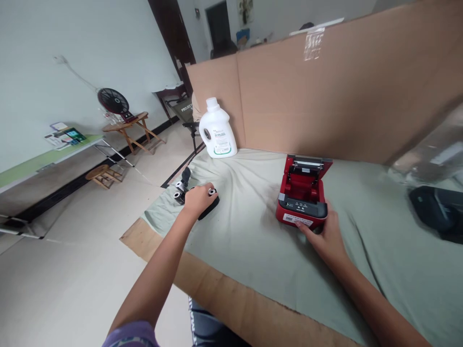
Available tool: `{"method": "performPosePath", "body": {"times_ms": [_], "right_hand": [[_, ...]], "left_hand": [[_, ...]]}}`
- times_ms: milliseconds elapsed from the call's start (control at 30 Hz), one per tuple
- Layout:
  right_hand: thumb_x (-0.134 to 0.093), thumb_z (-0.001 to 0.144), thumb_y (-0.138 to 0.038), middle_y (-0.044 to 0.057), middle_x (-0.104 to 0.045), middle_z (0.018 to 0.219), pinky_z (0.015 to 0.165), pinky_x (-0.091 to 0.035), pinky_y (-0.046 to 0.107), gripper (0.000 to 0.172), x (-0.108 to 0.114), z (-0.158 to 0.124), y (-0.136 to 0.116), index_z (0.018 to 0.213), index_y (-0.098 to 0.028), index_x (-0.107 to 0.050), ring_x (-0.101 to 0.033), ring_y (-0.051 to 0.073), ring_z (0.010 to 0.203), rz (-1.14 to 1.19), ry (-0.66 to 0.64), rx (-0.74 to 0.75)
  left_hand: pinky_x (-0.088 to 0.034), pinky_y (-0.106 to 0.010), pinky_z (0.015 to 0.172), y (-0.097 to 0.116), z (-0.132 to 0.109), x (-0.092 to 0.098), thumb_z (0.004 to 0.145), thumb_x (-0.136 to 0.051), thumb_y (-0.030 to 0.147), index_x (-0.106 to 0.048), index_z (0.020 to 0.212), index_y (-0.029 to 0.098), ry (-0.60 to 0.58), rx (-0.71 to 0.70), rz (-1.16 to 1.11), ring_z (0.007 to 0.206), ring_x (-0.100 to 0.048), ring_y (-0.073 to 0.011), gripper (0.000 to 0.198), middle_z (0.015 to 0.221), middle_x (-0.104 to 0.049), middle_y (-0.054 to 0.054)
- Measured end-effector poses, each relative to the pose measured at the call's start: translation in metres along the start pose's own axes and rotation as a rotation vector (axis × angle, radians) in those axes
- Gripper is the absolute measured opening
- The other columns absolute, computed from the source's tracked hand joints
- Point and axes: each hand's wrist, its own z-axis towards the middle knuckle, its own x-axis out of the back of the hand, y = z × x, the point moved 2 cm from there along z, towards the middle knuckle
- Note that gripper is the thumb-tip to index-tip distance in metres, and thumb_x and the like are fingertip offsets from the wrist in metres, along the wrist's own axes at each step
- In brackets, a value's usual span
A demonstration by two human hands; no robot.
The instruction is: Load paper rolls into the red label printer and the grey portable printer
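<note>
On the cloth-covered table, a red and black label printer [302, 207] stands with its lid raised, and its inside looks hollow. My right hand [327, 233] grips its near right corner, thumb on the front by a white sticker. Farther left, my left hand [198, 198] is closed on a small paper roll [212, 192], whose white end with a dark core shows by the thumb. Just beyond that hand lie more small rolls [177, 195] and a black item [186, 174]. Another black object [210, 208] lies under the hand; its kind is unclear.
A white jug [219, 132] stands at the back against a cardboard panel [325, 96]. A black device [437, 212] and clear plastic wrapping [434, 144] lie at right. The table's bare wooden edge [217, 282] runs along the front. A fan [113, 101] sits on a stool beyond.
</note>
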Motion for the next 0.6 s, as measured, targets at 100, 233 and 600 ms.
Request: {"method": "performPosePath", "body": {"times_ms": [100, 233, 600], "right_hand": [[-0.075, 0.079, -0.062, 0.016, -0.053, 0.129, 0.099, -0.049, 0.056, 0.095, -0.001, 0.000, 0.002, 0.156, -0.023, -0.033, -0.053, 0.037, 0.120, -0.004, 0.003, 0.006], [-0.074, 0.079, -0.064, 0.016, -0.050, 0.133, 0.103, -0.047, 0.058, 0.099, -0.002, -0.001, 0.004, 0.158, -0.023, -0.029, -0.051, 0.038, 0.125, -0.007, 0.012, 0.003], [-0.076, 0.079, -0.060, 0.015, -0.054, 0.129, 0.102, -0.046, 0.059, 0.095, 0.002, 0.001, -0.005, 0.156, -0.024, -0.032, -0.051, 0.038, 0.123, 0.008, -0.003, -0.006]], "left_hand": [[-0.050, -0.033, 0.075, 0.000, 0.003, -0.003, 0.089, -0.056, 0.053, -0.069, 0.113, 0.029, -0.003, 0.047, -0.015, 0.094, -0.072, -0.0306, 0.036, 0.097, -0.076, -0.009], [-0.050, -0.034, 0.075, 0.002, -0.001, -0.003, 0.092, -0.053, 0.053, -0.068, 0.113, 0.026, 0.013, 0.069, -0.036, 0.094, -0.071, -0.0318, 0.037, 0.095, -0.075, -0.011], [-0.050, -0.034, 0.086, -0.006, -0.002, -0.010, 0.092, -0.055, 0.033, -0.066, 0.120, 0.020, -0.039, -0.069, -0.302, 0.097, -0.071, -0.0269, 0.032, 0.100, -0.076, -0.011]]}}
